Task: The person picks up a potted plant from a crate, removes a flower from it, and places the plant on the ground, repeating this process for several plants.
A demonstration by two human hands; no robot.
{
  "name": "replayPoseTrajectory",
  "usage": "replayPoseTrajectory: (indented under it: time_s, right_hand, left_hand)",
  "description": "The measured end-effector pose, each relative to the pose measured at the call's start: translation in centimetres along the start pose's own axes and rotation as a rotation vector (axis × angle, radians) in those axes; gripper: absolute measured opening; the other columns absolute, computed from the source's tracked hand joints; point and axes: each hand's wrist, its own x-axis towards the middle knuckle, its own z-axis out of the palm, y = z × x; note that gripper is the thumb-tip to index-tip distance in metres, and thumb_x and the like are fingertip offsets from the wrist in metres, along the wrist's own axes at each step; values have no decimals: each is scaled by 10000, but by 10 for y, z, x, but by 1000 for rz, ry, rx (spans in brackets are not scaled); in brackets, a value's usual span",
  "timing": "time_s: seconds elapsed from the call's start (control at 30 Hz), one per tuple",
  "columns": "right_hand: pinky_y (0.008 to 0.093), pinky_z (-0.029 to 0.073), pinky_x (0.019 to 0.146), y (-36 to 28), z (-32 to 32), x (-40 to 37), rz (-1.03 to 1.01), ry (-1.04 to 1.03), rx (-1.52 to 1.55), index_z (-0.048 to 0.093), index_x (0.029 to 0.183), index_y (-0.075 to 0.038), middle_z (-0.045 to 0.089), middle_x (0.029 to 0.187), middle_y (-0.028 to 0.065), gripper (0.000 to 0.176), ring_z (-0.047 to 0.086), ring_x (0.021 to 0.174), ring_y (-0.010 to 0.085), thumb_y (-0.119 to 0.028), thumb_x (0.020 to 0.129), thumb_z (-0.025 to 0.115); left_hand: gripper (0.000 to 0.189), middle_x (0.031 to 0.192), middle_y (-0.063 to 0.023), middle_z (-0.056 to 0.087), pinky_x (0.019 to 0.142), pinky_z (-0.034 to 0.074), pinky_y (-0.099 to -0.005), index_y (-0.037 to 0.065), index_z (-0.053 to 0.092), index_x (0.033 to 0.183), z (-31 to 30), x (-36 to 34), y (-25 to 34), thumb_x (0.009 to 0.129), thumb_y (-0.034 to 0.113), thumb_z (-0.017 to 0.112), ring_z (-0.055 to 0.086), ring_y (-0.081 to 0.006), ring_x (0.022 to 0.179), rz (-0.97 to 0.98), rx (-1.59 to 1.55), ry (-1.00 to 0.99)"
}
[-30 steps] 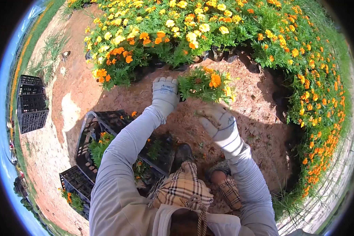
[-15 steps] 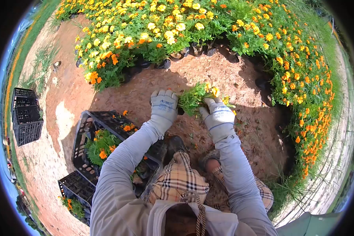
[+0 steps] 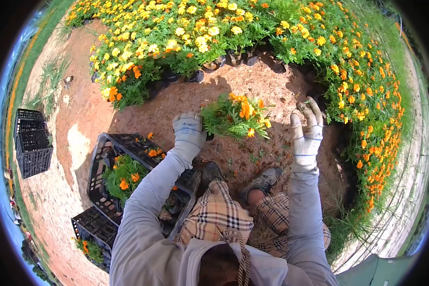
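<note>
My left hand (image 3: 188, 132), in a pale work glove, is closed round the dark base of a marigold plant (image 3: 236, 116). The plant lies tilted to the right, its orange and yellow blooms over the reddish soil. Off to the right, my right hand (image 3: 309, 125) is raised with the palm turned up and its soiled fingers apart, not touching the plant. A black crate (image 3: 96, 178) beside my left forearm holds more orange marigolds (image 3: 124, 177).
Dense rows of potted marigolds (image 3: 195, 33) curve round the front and right. A second black crate (image 3: 33, 155) stands at the far left, and another crate (image 3: 96, 226) with flowers sits at the lower left. My shoes (image 3: 264, 183) rest on the soil.
My right hand has let go of the plant's flowers and moved right, turning palm up. My left hand has shifted slightly left and down with the plant, whose blooms now show more fully.
</note>
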Motion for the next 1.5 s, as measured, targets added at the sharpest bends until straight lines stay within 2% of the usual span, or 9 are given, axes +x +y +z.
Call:
replayPoseTrajectory:
  time_s: [0.1, 0.37, 0.47, 0.67, 0.9, 1.07, 1.17, 1.43, 1.5]
  right_hand:
    - [453, 326, 959, -52, 8, 5, -403, -139, -95, 642, 888, -133, 506, 1202, 105, 294, 435, 1136, 337, -341, 688, 706]
    - [421, 341, 954, -26, 55, -15, -46, -305, 56, 603, 930, -102, 571, 1053, 63, 237, 518, 1026, 235, -217, 737, 681]
    - [290, 423, 838, -16, 22, 1, 516, 56, 976, 590, 992, -14, 626, 973, 61, 234, 557, 891, 142, -230, 921, 534]
    - [218, 410, 736, 35, -58, -22, 446, -301, 615, 565, 873, -57, 562, 923, -18, 81, 478, 796, 44, -135, 887, 583]
    - [220, 423, 818, 65, -132, -71, 535, -364, 449, 600, 1010, -45, 576, 1003, 5, 142, 526, 890, 79, -118, 903, 542]
    - [240, 422, 866, 21, -117, -62, 691, -244, 577, 589, 1031, -18, 574, 1021, 13, 149, 527, 922, 96, -56, 906, 516]
    - [237, 420, 861, 14, -112, -54, 544, -310, 469, 590, 1021, -4, 584, 1014, 29, 156, 522, 929, 96, -92, 918, 512]
    - [212, 414, 808, 14, -111, -52, 598, -315, 409, 591, 1041, -17, 587, 1004, 18, 176, 513, 900, 75, -125, 915, 531]
    - [205, 412, 793, 11, -112, -55, 566, -348, 376, 590, 1042, -16, 585, 995, 9, 172, 511, 883, 68, -111, 908, 541]
  left_hand:
    - [326, 954, -45, 554, 899, 335, -403, 135, 582, 937, -3, 0, 10, 658, 294, 644, 518, -220, 978, 31, 14, -50]
    - [357, 1024, -67, 563, 884, 354, -445, 118, 578, 972, -9, 0, 5, 666, 289, 646, 536, -260, 960, 93, -36, -106]
    - [349, 1046, -87, 585, 839, 414, -463, 76, 563, 1026, -1, -1, -30, 706, 204, 621, 566, -285, 960, -110, -392, -216]
    - [277, 1038, -61, 609, 857, 461, -292, -4, 555, 1077, -60, -45, -108, 803, -10, 513, 578, -171, 985, -682, -2231, -346]
    - [183, 830, 10, 562, 545, 349, -202, 30, 569, 1011, -124, -108, -160, 831, 43, 540, 430, -42, 633, -510, -1731, -89]
    - [287, 1043, -73, 601, 846, 456, -319, 75, 558, 1129, -118, -156, -257, 853, 154, 552, 567, -190, 930, 234, -182, -1]
    - [419, 1116, -88, 588, 1005, 348, -371, 118, 571, 1129, -137, -155, -258, 718, 167, 639, 540, -247, 1044, -8, 199, -562]
    - [286, 918, -166, 610, 767, 471, -356, 60, 602, 1002, -169, -175, -183, 738, 169, 585, 585, -330, 913, -806, -351, -748]
    - [274, 948, -169, 618, 774, 472, -354, 51, 592, 1019, -131, -219, -203, 751, 106, 586, 588, -330, 931, -48, -223, -832]
